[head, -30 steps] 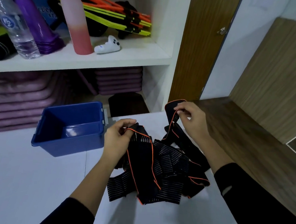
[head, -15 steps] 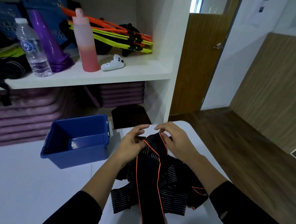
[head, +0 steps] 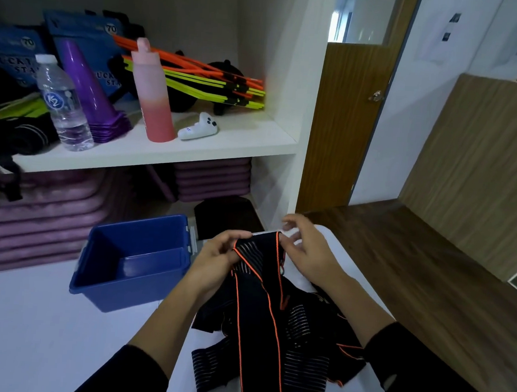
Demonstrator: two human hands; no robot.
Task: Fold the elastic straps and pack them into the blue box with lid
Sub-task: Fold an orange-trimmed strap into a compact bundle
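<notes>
A black elastic strap [head: 257,289] with orange edging hangs from my two hands above the white table [head: 31,333]. My left hand [head: 217,260] pinches its top left corner. My right hand [head: 305,253] grips the top right corner, its fingers partly spread and blurred. Under the held strap lies a heap of more black striped straps [head: 302,350]. The blue box [head: 132,261] stands open and empty to the left of my hands. No lid is visible.
A white shelf [head: 163,150] behind the table holds a water bottle [head: 64,102], a purple cone stack [head: 91,94], a pink bottle [head: 154,92] and a white controller [head: 199,127]. Purple mats [head: 38,218] lie below. Wooden floor [head: 427,282] runs along the right.
My hands have come together on one strap end and lifted it, so it now hangs straight between them. The camera has tilted up, showing more of the shelf.
</notes>
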